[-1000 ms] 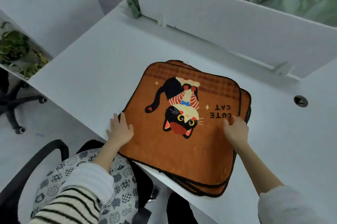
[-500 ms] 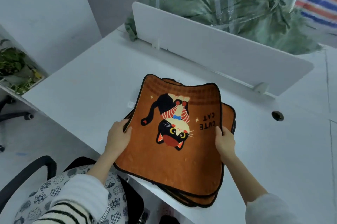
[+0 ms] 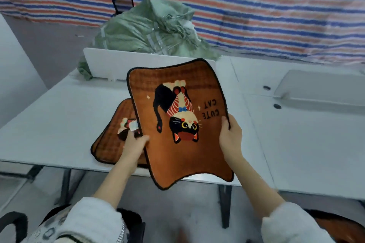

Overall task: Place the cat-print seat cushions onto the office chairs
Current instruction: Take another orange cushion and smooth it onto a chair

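Observation:
An orange cat-print cushion (image 3: 177, 151) with black piping and the words CUTE CAT is lifted off the desk, tilted toward me. My left hand (image 3: 136, 144) grips its left edge and my right hand (image 3: 230, 136) grips its right edge. Under and left of it, the remaining orange cushions (image 3: 110, 144) lie stacked on the white desk (image 3: 59, 120). At the bottom left is an office chair (image 3: 11, 223) with a grey patterned seat cover, partly hidden by my sleeve. At the bottom right corner another orange cushion (image 3: 341, 227) shows on a dark seat.
A white divider panel (image 3: 110, 64) stands at the desk's back edge, with a green sack (image 3: 150, 29) behind it. A striped tarp (image 3: 256, 5) covers the far wall. A second desk (image 3: 306, 144) with cable holes adjoins on the right. Desk legs (image 3: 224, 203) stand below.
Both hands have raised the top cushion off the stack and toward me. My view has tipped up, so the tarp and floor under the desk now show.

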Motion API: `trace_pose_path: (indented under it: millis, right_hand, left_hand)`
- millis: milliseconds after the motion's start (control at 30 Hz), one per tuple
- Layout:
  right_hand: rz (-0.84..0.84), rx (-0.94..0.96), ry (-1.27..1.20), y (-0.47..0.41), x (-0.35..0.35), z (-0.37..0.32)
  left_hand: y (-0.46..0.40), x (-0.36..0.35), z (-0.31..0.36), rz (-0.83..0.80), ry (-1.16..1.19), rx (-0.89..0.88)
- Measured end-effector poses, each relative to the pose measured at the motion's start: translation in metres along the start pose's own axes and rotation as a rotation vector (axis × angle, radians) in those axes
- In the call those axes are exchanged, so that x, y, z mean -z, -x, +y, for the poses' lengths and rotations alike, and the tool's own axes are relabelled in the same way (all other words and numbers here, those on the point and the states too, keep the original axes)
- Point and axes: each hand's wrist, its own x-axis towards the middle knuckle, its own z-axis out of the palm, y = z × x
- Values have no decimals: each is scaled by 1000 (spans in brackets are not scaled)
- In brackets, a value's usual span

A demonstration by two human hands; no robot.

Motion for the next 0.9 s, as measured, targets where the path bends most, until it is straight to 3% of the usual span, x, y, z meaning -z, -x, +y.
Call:
trace_pose_path:
  millis: [233, 400, 533, 900]
  right_hand:
    - [130, 0, -18, 70, 159, -7]
    - [280, 5, 81, 123, 296, 3]
    - [406, 56, 167, 167, 422, 5]
    - [856, 27, 202, 327, 766, 48]
  left_hand:
    - [86, -82, -20, -158, 26, 150]
    - [174, -181, -22, -259, -141, 57]
    - [271, -276, -25, -403, -112, -46]
    - [543, -508, -96, -754, -24, -51]
